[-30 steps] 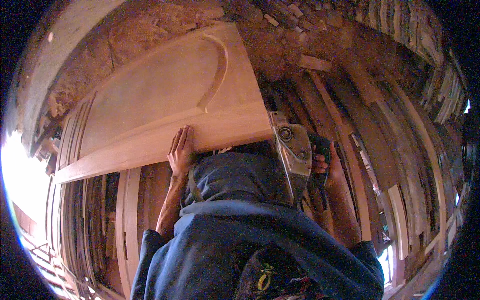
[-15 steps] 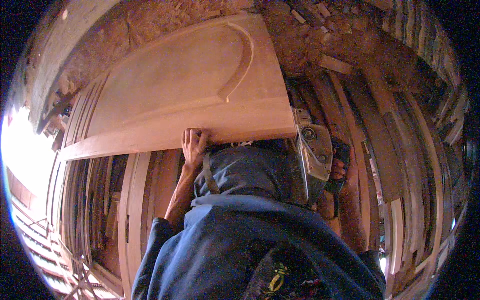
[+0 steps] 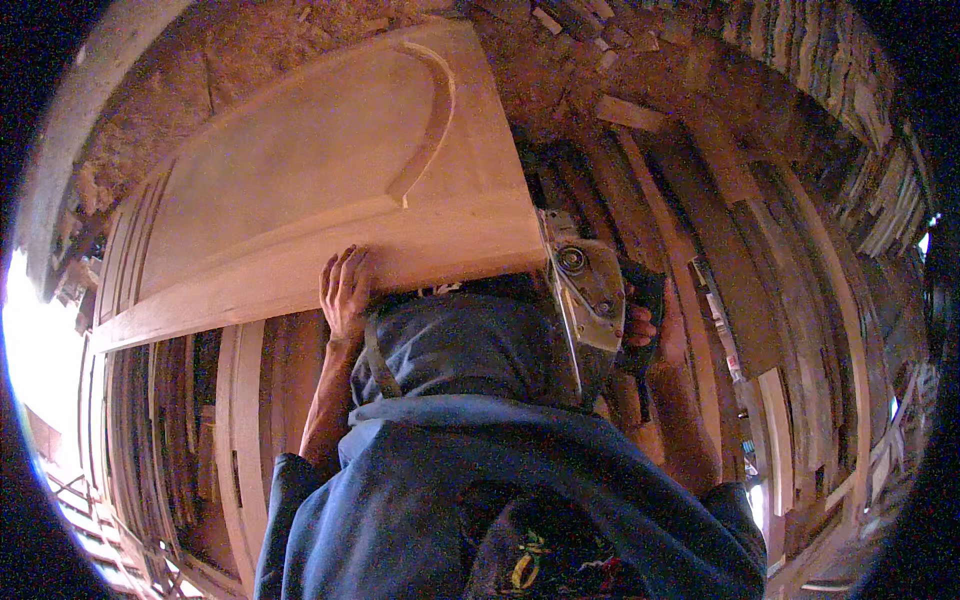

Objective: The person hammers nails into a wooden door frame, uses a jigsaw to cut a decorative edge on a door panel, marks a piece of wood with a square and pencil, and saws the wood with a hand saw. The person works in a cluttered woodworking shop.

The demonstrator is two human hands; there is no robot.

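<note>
A pale wooden door panel [image 3: 270, 170] with a curved raised moulding [image 3: 435, 125] lies in front of me, its near edge against my body. My left hand [image 3: 345, 290] grips that near edge, fingers laid over it onto the wood and thumb out of sight. An electric hand planer [image 3: 590, 300], grey metal with a round knob, stands on its side against the panel's right end. My right hand [image 3: 640, 328] is wrapped round the planer's dark handle, partly hidden by it. The planer's sole faces the panel, but contact with the wood is hard to make out.
Long boards [image 3: 690, 220] run along the right, with stacked timber [image 3: 860, 190] behind them. Upright planks [image 3: 240, 430] stand below the panel on the left. Wood scraps [image 3: 630, 112] and sawdust cover the ground beyond. Bright light enters at far left.
The whole view has shifted, so panel, planer and both hands appear further left. My left fingers look less curled on the panel. The planer keeps its place at the panel's right end.
</note>
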